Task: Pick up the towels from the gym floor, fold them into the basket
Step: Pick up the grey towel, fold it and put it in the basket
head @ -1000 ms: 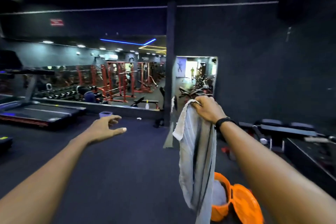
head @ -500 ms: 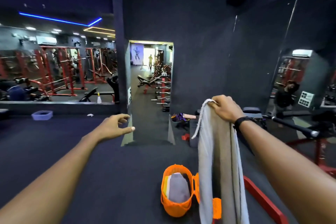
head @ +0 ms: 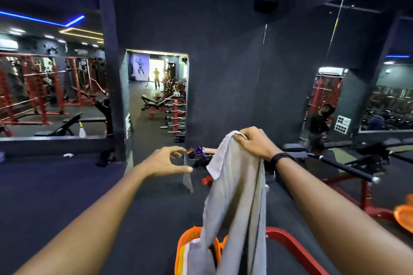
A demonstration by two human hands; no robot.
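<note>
**Towel hanging by one corner over the basket**

Risk first, from the head view, the only one there is. The towel (head: pixel 234 196) hangs full length from the right hand (head: pixel 254 144), gripped only at its top edge, with a loose corner flopped over just below that hand. Its lower end drapes down in front of the basket (head: pixel 182 250), which sits on the floor below and between the two forearms. If the towel goes down as it hangs, it would likely land bunched rather than folded, or trail over the rim onto the floor (head: pixel 55 196). The grip looks narrow, so a quick shake could pull the cloth free. The red frame (head: pixel 288 241) lies on the floor below the right forearm, close to the hanging cloth, and a swing that way could snag it. Cloth already fills part of the basket, so a loose drop might also disturb what lies there.

Hands next. The right hand has its fingers curled tight over the towel's top edge, knuckles up, a dark band on the wrist. The left hand (head: pixel 165 162) is out in front, to the left of the towel and apart from it, holding nothing; thumb and fingers are spread in a loose half-open curve, as if ready to take the free corner. I judge the fold not yet begun.
</note>
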